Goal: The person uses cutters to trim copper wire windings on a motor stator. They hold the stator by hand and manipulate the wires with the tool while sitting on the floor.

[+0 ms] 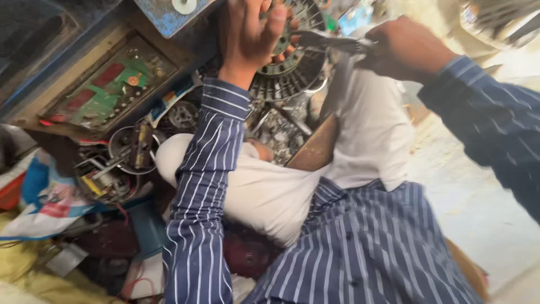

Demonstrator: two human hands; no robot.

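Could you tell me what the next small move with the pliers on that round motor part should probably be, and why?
Probably a short, steady pull or twist with the pliers. The right hand grips their handles and the tips reach onto the round slotted motor part, which the left hand braces from the top. The picture is blurred, so what the tips grip cannot be told.

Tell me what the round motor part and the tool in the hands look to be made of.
The round motor part looks like bare grey metal, with slotted edges and coppery windings. The tool in the right hand looks like dull steel, though blurred.
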